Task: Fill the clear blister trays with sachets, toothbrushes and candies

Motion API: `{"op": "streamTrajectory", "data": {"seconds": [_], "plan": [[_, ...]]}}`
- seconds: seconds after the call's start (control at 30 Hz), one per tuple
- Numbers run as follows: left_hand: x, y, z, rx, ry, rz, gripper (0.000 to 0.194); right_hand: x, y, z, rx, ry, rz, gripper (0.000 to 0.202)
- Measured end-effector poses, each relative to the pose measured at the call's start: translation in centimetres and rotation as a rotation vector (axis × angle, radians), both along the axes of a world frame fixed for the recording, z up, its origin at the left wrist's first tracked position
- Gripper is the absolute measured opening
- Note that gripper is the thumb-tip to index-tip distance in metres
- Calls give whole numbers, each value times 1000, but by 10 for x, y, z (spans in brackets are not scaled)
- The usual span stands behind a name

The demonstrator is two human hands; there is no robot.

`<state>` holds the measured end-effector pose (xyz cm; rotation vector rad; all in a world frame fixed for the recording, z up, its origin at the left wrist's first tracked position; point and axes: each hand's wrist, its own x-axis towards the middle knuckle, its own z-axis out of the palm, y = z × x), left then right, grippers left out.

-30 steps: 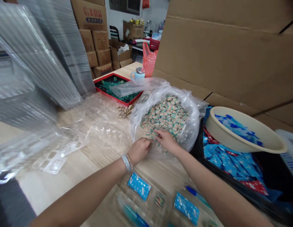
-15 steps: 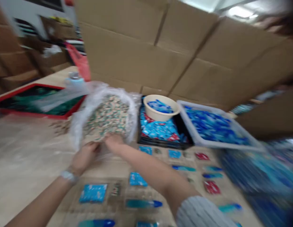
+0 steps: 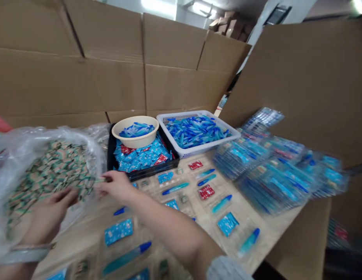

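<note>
A clear plastic bag (image 3: 96, 146) stands wide open at the left, full of small tan-and-green square pieces (image 3: 62, 159). My left hand (image 3: 51, 210), slightly blurred, reaches over the pieces with thumb and fingers drawn together. Whatever lies between its fingertips is hidden. At the bag's right rim, my right hand (image 3: 118, 187) pinches a small tan-and-green piece (image 3: 104, 179). Below and right of my hands, clear plastic trays lie on the table, holding blue pens (image 3: 127, 257), blue packets (image 3: 118, 232) and red packets (image 3: 206, 191).
Behind sits a black tray (image 3: 146, 171) of blue and red packets, with a cream bowl (image 3: 136, 143) of blue pen parts on top. Beside it is a white basket (image 3: 198, 149) of blue pens. Stacked filled clear packs (image 3: 274, 186) stand right. Cardboard panels (image 3: 172, 85) wall the back.
The view has swung right, bringing the stacked packs into sight. My hands have moved apart: the left lies over the pieces, the right at the bag's edge with a small piece.
</note>
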<state>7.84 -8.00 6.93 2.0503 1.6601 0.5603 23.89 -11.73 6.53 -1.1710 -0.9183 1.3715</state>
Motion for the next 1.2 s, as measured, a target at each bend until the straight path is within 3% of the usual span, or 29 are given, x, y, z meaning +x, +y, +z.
{"op": "streamTrajectory", "data": {"seconds": [0.03,0.1,0.17,0.23,0.3,0.37,0.43,0.6,0.77,0.87,0.97,1.2], "plan": [[34,-13,9,-102,-144,-34,36,32,-25,6,-13,85,-24,31],[113,-45,20,-243,-304,-219,38,100,-85,17,-7,159,-135,31],[197,-77,20,-262,-402,-425,34,168,-149,21,-45,188,-336,31],[277,-104,6,-215,-472,-598,25,226,-205,19,-96,122,-529,30],[346,-121,-14,-156,-455,-659,20,269,-249,12,-128,-4,-644,25],[397,-129,-34,-59,-329,-671,22,296,-278,3,-158,-131,-696,23],[431,-129,-49,4,-235,-673,23,312,-294,-7,-176,-207,-709,22],[462,-117,-67,131,-42,-693,20,331,-293,-27,-184,-311,-649,24],[468,-113,-73,244,180,-794,19,344,-270,-44,-75,-758,-452,12],[469,-115,-75,282,197,-829,23,344,-255,-48,12,-990,-289,19],[467,-114,-78,280,174,-815,26,343,-246,-47,-9,-1133,-178,25],[456,-110,-80,312,97,-860,25,341,-243,-43,-119,-1330,-118,26]]}}
